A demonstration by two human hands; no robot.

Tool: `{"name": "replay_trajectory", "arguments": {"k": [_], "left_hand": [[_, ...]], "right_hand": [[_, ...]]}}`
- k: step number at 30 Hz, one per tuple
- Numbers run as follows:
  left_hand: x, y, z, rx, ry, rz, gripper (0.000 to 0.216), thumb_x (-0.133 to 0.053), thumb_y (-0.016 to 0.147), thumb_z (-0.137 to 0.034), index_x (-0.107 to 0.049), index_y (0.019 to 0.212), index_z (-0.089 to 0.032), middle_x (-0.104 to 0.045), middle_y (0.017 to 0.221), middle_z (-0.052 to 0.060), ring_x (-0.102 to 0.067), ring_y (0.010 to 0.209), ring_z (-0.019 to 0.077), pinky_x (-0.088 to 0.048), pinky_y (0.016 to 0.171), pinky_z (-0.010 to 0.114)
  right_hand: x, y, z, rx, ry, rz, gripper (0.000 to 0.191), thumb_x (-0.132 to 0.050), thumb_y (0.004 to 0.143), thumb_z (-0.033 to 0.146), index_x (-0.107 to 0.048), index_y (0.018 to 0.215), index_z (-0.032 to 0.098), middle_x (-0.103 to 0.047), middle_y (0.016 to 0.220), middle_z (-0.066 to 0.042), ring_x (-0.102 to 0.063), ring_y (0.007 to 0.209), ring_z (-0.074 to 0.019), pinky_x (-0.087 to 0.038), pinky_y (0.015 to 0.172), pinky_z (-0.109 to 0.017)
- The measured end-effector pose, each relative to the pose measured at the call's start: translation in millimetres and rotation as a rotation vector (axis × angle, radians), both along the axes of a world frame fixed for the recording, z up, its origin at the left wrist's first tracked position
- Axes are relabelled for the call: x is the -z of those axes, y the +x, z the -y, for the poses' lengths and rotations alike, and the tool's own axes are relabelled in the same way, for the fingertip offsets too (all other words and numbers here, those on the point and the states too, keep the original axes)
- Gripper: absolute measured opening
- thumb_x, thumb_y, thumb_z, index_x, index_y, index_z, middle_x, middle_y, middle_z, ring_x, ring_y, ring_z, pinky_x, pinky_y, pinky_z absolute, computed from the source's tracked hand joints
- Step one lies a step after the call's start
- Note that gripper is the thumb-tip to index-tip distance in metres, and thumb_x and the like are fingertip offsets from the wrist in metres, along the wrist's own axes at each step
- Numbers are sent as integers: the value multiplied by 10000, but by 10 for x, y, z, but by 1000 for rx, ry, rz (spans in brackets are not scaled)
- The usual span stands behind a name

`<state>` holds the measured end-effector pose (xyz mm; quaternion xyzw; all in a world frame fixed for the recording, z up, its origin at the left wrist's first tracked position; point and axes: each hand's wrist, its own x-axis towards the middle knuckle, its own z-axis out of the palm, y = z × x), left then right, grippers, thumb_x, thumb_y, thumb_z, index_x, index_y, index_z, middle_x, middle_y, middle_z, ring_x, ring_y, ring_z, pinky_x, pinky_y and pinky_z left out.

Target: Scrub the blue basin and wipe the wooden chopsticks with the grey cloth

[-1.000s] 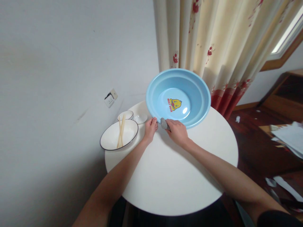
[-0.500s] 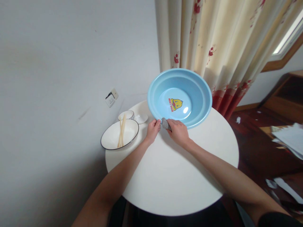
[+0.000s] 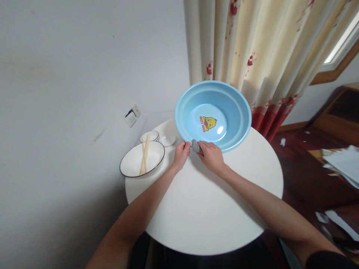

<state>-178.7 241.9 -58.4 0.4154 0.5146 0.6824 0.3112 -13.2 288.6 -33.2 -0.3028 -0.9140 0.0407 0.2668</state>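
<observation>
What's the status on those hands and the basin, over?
Blue basin, opening upward. Right hand gripping gray cloth at its near edge. Left hand alongside, grip unclear. White bowl with chopsticks off left.

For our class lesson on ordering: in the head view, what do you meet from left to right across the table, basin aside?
Large white bowl → small white dish → left hand → grey wad → right hand.

Left hand (image 3: 181, 154), one, bare, fingers slender; left forearm (image 3: 151, 198) smooth, uncovered, tapering to a narrow wrist. Right hand (image 3: 211, 156), one, bare; right forearm (image 3: 258, 198) likewise smooth and uncovered, widening toward the elbow. Sleeve (image 3: 325, 260), one, right arm, black or near-black, plain, hem curved, seen beyond the counter's (image 3: 202, 224) near right edge; fabric type indistinct.
</observation>
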Motion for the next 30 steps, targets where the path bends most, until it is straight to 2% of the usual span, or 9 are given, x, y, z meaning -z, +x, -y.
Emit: {"name": "replay_trajectory", "arguments": {"k": [10, 21, 30], "left_hand": [[0, -20, -3, -16, -6, -4, 626, -764, 728, -743, -450, 674, -204, -315, 543, -91, -286, 477, 61, -187, 450, 222], [-156, -40, 8, -40, 27, 102, 634, -800, 723, -702, -394, 686, -216, -272, 534, -114, -239, 449, 46, -165, 435, 204], [-91, -18, 27, 2, -15, 85, 640, -768, 726, -747, -412, 709, -215, -329, 533, -105, -273, 445, 47, -173, 434, 202]], "right_hand": [[-9, 0, 3, -5, 11, -10, 310, -634, 976, 239, -644, 1282, 189, -719, 1304, -102, -668, 1110, -250, -446, 970, -331], [-58, 21, 14, 7, 12, 35, 238, -641, 974, 247, -658, 1206, 198, -742, 1219, -103, -674, 1057, -243, -435, 918, -320], [-25, -4, 22, 26, 14, 1, 278, -632, 982, 247, -653, 1252, 181, -750, 1208, -100, -671, 1079, -243, -432, 936, -317]]}}
